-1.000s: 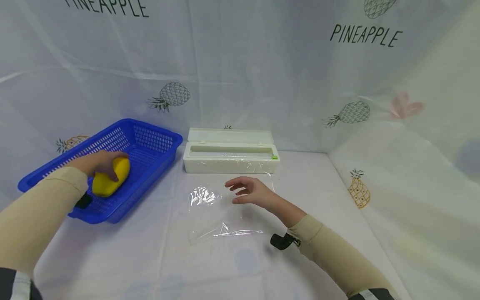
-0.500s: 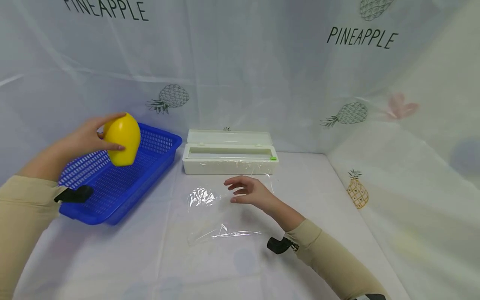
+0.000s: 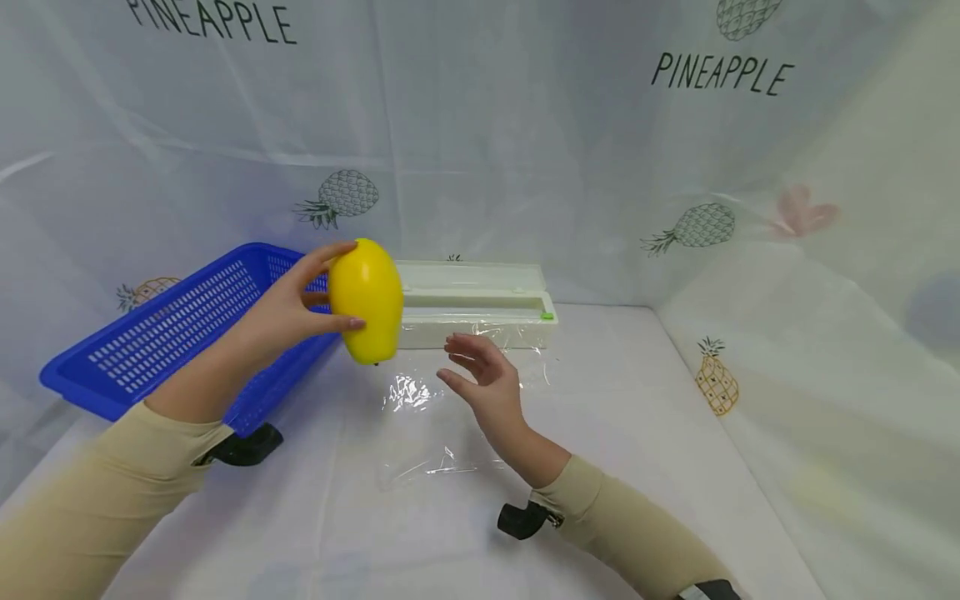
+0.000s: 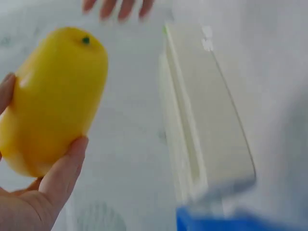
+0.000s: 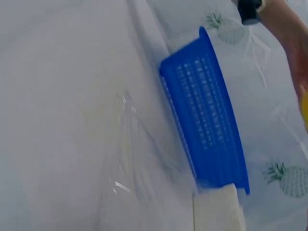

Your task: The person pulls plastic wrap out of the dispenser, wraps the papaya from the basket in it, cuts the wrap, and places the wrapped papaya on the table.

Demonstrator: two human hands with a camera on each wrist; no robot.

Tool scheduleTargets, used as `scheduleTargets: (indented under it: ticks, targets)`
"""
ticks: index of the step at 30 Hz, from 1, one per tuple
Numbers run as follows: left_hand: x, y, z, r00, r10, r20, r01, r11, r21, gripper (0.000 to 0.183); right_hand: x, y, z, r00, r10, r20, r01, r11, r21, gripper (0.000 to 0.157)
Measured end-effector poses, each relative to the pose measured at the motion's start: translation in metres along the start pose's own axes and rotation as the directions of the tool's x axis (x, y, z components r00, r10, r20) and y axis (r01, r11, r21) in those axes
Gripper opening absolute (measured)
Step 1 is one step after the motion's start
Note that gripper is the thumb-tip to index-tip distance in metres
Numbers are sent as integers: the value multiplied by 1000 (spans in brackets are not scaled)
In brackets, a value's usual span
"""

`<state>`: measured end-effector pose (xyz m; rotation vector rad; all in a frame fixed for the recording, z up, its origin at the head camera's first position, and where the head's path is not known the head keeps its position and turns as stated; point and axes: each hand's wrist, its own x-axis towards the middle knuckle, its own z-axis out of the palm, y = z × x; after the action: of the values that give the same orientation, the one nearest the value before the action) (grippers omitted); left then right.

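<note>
A smooth yellow mango (image 3: 367, 302) with a small dark stem end is held in the air by my left hand (image 3: 273, 329), fingers and thumb curled round its side. It hangs in front of the left part of a white cling film dispenser (image 3: 480, 333), whose lid (image 3: 480, 273) is raised. Clear cling film (image 3: 420, 446) runs from the dispenser onto the table. Above that film my right hand (image 3: 491, 387) hovers with its fingers loosely bent and nothing in them. In the left wrist view the mango (image 4: 55, 101) shows its dark green stem spot.
A blue perforated plastic basket (image 3: 161, 333) stands at the left, partly hidden by my left arm. White cloth (image 3: 637, 400) covers the table, and pineapple-print sheets (image 3: 510, 125) hang behind and at the right. A green slider (image 3: 548, 316) sits at the dispenser's right end.
My left hand has lifted the mango out of the blue basket and carried it right, towards the dispenser. My right hand has turned slightly upward, its fingers more raised.
</note>
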<state>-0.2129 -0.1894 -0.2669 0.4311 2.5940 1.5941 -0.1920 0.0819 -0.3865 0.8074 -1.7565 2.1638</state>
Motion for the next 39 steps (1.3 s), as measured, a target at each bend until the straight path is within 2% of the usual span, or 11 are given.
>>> scheduleTargets:
  ticks: [5, 10, 12, 16, 18, 21, 25, 28, 32, 36, 39]
  targets:
    - [-1, 10, 40, 999, 22, -44, -25, 996, -81, 92, -6, -5, 18, 992, -119, -27, 120, 993, 6, 54]
    - [2, 10, 74, 995, -23, -100, 8, 988, -151, 93, -9, -8, 26, 985, -137, -104, 123, 984, -128, 54]
    - [5, 7, 82, 994, -28, -102, 11, 987, -161, 93, -9, -7, 24, 982, -136, -129, 113, 979, -173, 56]
    - [11, -2, 86, 995, -30, -97, 12, 985, -175, 92, -6, -6, 6, 987, -120, -108, 106, 986, -125, 55]
    - [15, -8, 85, 994, -53, -94, 33, 979, -200, 89, -1, -6, -7, 994, -88, -64, 84, 994, -67, 53]
    - [20, -18, 85, 993, -79, -84, 55, 966, -255, 85, 9, -3, -30, 1000, -2, 14, 2, 1000, -17, 51]
    - [24, -37, 90, 994, -75, -76, 51, 960, -275, 74, 20, 3, -59, 986, 155, 68, -153, 988, -28, 46]
    - [27, -51, 98, 994, -84, -66, 64, 964, -257, 66, 22, 9, -77, 960, 276, 57, -272, 960, -67, 41]
    - [32, -66, 113, 991, -125, -51, 110, 967, -229, 60, 23, 19, -95, 908, 417, 41, -407, 901, -150, 42]
    - [38, -77, 127, 988, -153, -31, 143, 970, -198, 58, 20, 28, -107, 858, 513, 18, -489, 829, -271, 48]
    - [41, -81, 136, 984, -177, -19, 172, 973, -157, 58, 18, 34, -114, 838, 546, 5, -513, 791, -335, 48]
